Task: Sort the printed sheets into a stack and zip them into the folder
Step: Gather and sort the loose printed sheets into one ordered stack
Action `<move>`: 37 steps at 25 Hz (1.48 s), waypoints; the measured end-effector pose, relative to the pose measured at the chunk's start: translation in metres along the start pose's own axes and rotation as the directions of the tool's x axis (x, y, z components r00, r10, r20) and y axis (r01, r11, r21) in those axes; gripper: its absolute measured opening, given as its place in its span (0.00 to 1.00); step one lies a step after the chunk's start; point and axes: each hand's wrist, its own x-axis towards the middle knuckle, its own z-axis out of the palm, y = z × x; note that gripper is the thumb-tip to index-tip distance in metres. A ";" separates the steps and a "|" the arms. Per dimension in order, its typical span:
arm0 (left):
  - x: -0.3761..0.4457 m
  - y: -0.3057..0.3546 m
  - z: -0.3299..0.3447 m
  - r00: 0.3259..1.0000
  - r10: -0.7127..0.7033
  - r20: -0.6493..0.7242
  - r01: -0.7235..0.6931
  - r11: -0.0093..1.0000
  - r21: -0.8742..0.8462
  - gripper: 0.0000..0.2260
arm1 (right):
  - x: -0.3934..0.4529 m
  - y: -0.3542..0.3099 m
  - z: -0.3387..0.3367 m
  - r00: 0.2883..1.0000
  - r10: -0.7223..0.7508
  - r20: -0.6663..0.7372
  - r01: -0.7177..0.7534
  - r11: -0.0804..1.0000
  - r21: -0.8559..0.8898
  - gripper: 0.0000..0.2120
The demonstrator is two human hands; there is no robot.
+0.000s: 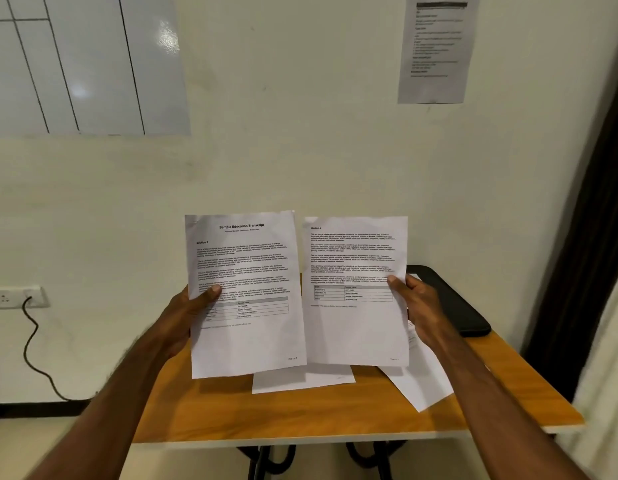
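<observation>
Above the small wooden table (300,417), two printed sheets are held upright side by side: the left hand (186,317) pinches the title page headed Section 1 (245,296), the right hand (422,306) pinches the Section 4 page (356,292). Probably best to read both headings, then lay Section 1 uppermost. Two more sheets (300,379) lie on the table; one black folder (453,303) waits at the back right.
</observation>
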 end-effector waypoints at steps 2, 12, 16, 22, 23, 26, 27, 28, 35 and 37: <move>0.002 0.000 0.008 1.000 0.009 0.020 -0.008 0.999 -0.032 0.17 | 0.002 0.002 0.000 1.000 0.001 0.000 -0.001 1.000 0.010 0.15; 0.011 -0.011 0.026 0.999 0.050 -0.001 -0.050 0.998 -0.040 0.17 | 0.008 0.007 0.009 0.999 0.020 0.031 -0.022 0.997 0.068 0.22; 0.016 -0.010 0.031 0.999 0.053 -0.004 -0.053 0.997 -0.050 0.19 | 0.008 0.009 0.028 0.998 0.021 0.056 -0.025 0.997 0.078 0.16; 0.030 -0.021 0.056 0.989 0.089 -0.121 -0.096 0.994 -0.046 0.22 | -0.004 0.003 0.073 0.984 0.029 0.175 -0.047 0.994 0.096 0.15; 0.030 -0.023 0.061 0.987 0.076 -0.143 -0.085 0.995 -0.059 0.21 | -0.006 0.003 0.080 0.980 0.040 0.197 -0.062 0.992 0.106 0.15; 0.028 -0.030 0.070 0.982 0.064 -0.176 -0.074 0.996 -0.051 0.16 | -0.013 -0.002 0.098 0.966 0.052 0.254 -0.077 0.993 0.092 0.13; 0.027 -0.033 0.070 0.979 0.056 -0.194 -0.067 0.997 -0.049 0.15 | -0.015 -0.002 0.102 0.964 0.067 0.257 -0.089 0.993 0.074 0.14; 0.025 -0.036 0.070 0.977 0.053 -0.208 -0.064 0.997 -0.047 0.13 | -0.015 0.001 0.105 0.959 0.072 0.273 -0.097 0.992 0.078 0.16; 0.014 -0.042 0.069 0.977 0.100 -0.189 -0.101 0.995 0.003 0.17 | -0.032 -0.012 0.116 0.961 0.069 0.266 -0.076 0.997 0.014 0.28; 0.013 -0.042 0.072 0.971 0.157 -0.182 -0.150 0.987 0.052 0.16 | -0.029 -0.007 0.118 0.982 0.025 0.186 -0.036 0.998 0.056 0.33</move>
